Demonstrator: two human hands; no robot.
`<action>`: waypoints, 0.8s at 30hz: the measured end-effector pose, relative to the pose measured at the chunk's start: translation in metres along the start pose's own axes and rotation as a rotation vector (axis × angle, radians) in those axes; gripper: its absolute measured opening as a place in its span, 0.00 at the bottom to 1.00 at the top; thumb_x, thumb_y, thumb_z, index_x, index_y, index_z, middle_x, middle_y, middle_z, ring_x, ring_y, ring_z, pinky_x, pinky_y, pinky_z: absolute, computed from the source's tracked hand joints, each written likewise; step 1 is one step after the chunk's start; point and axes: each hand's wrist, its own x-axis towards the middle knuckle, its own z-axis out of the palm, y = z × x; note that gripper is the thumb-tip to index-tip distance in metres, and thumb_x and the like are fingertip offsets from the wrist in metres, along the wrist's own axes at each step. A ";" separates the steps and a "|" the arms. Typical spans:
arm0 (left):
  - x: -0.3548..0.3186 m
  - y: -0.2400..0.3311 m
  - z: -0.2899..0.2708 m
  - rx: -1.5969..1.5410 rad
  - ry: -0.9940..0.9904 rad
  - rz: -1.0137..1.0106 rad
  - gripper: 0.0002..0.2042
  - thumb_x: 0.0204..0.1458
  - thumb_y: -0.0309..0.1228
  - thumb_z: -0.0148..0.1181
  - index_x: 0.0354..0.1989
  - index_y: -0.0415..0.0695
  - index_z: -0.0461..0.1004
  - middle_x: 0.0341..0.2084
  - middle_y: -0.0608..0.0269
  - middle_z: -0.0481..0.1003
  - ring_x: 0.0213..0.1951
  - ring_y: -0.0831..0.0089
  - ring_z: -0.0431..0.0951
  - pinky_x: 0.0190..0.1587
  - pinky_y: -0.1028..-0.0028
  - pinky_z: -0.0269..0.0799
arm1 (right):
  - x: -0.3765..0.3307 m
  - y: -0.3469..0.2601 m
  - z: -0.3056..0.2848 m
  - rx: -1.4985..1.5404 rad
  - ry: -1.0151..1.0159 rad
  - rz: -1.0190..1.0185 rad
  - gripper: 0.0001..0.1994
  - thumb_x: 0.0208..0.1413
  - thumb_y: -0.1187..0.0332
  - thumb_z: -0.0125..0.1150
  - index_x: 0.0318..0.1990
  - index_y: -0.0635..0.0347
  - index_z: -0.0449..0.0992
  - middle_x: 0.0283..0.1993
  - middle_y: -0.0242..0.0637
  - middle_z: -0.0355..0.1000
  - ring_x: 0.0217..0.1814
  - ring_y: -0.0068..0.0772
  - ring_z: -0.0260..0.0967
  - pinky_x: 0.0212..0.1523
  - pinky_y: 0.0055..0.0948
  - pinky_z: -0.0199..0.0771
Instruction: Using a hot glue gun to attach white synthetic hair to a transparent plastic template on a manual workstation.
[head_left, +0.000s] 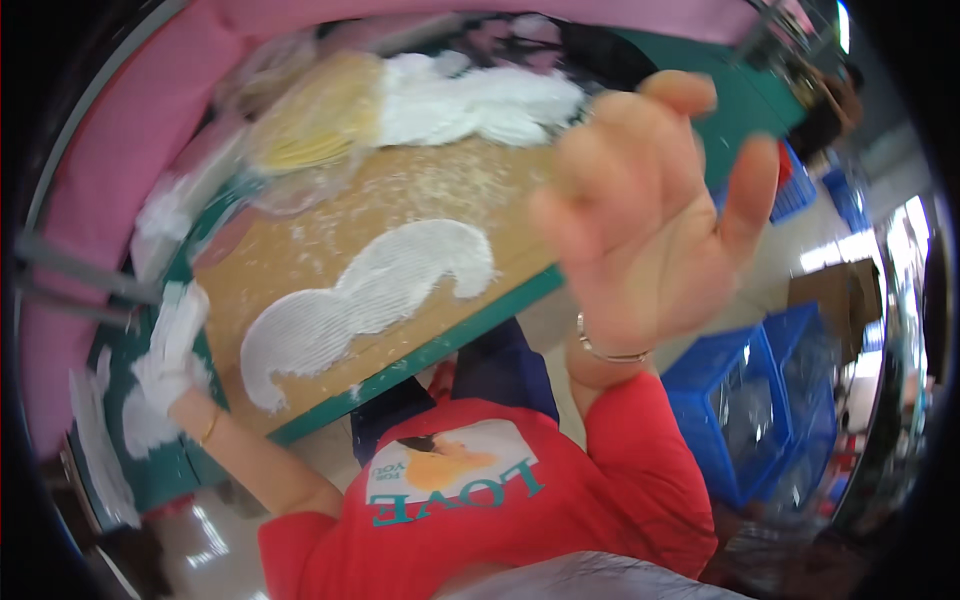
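Observation:
My left hand point(165, 382) reaches to the table's left end and looks covered in a white glove. It touches or overlaps a white bundle point(180, 318); white on white hides whether its fingers close on it. My right hand point(650, 210) is raised close to the camera, bare and slightly blurred, palm showing, thumb spread and other fingers loosely bent. Nothing is visible in it. Below and left of it, a fanned, wavy row of thin white ribbed pieces point(370, 295) lies on the brown board point(300, 245).
A heap of white pieces point(470, 100) and yellow sheets in clear plastic point(315, 115) lie at the board's far side. More white pieces point(95, 440) rest at the left. Pink cloth point(100, 190) borders the green table point(420, 355). Blue crates point(735, 405) stand on the floor, right.

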 end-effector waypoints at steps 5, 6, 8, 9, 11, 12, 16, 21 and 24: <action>-0.014 -0.005 0.012 0.106 -0.045 0.050 0.12 0.51 0.31 0.54 0.44 0.46 0.77 0.42 0.57 0.77 0.45 0.56 0.76 0.49 0.60 0.71 | -0.016 -0.052 0.007 -0.140 -0.040 -0.064 0.26 0.67 0.50 0.51 0.65 0.57 0.67 0.64 0.52 0.60 0.60 0.55 0.64 0.55 0.57 0.64; -0.010 -0.003 0.021 0.149 -0.050 0.038 0.10 0.50 0.32 0.55 0.40 0.47 0.78 0.38 0.56 0.77 0.43 0.55 0.76 0.47 0.59 0.71 | -0.015 -0.053 0.004 -0.148 -0.059 -0.064 0.26 0.67 0.51 0.51 0.64 0.57 0.68 0.63 0.51 0.60 0.59 0.53 0.64 0.54 0.56 0.63; -0.010 -0.002 0.030 0.224 -0.064 0.000 0.07 0.47 0.34 0.58 0.32 0.48 0.78 0.30 0.55 0.77 0.37 0.54 0.76 0.44 0.58 0.70 | -0.015 -0.059 0.013 -0.170 -0.098 -0.050 0.24 0.66 0.52 0.51 0.63 0.57 0.69 0.60 0.49 0.61 0.56 0.51 0.63 0.51 0.54 0.62; -0.012 -0.003 0.035 0.266 -0.073 -0.027 0.06 0.46 0.35 0.59 0.29 0.49 0.79 0.27 0.54 0.77 0.34 0.54 0.76 0.42 0.57 0.70 | -0.023 -0.075 0.016 -0.174 -0.119 -0.036 0.23 0.66 0.52 0.51 0.62 0.56 0.69 0.59 0.48 0.61 0.54 0.49 0.63 0.50 0.53 0.61; -0.029 -0.023 0.044 0.305 0.075 0.041 0.04 0.45 0.33 0.59 0.22 0.49 0.75 0.22 0.55 0.76 0.32 0.53 0.76 0.38 0.58 0.70 | -0.035 -0.075 0.017 -0.155 -0.160 -0.008 0.22 0.66 0.54 0.52 0.61 0.56 0.70 0.56 0.46 0.62 0.51 0.46 0.63 0.48 0.50 0.60; -0.037 -0.039 0.063 0.237 0.175 0.083 0.04 0.45 0.32 0.58 0.21 0.48 0.75 0.21 0.55 0.75 0.30 0.53 0.76 0.36 0.58 0.70 | -0.034 -0.069 0.017 -0.159 -0.183 -0.008 0.21 0.65 0.54 0.52 0.60 0.56 0.71 0.54 0.45 0.62 0.50 0.45 0.63 0.46 0.49 0.59; -0.038 -0.032 0.054 0.093 0.386 0.177 0.06 0.43 0.32 0.59 0.19 0.49 0.72 0.18 0.56 0.73 0.26 0.54 0.74 0.32 0.59 0.69 | -0.038 -0.092 0.012 -0.173 -0.255 0.010 0.18 0.65 0.57 0.52 0.57 0.55 0.73 0.49 0.40 0.63 0.43 0.39 0.62 0.41 0.45 0.56; -0.029 -0.023 0.053 0.030 0.384 0.215 0.04 0.41 0.33 0.61 0.21 0.50 0.73 0.18 0.61 0.74 0.25 0.57 0.75 0.33 0.61 0.70 | -0.002 -0.018 0.029 -0.168 -0.351 0.037 0.15 0.64 0.60 0.53 0.54 0.54 0.75 0.41 0.34 0.64 0.36 0.32 0.61 0.35 0.39 0.53; -0.049 -0.063 0.094 1.199 0.201 0.338 0.06 0.46 0.34 0.57 0.20 0.53 0.70 0.16 0.66 0.70 0.23 0.65 0.72 0.35 0.64 0.69 | 0.002 0.000 0.038 -0.141 -0.444 0.090 0.13 0.63 0.62 0.54 0.52 0.53 0.77 0.37 0.31 0.65 0.31 0.28 0.60 0.31 0.35 0.51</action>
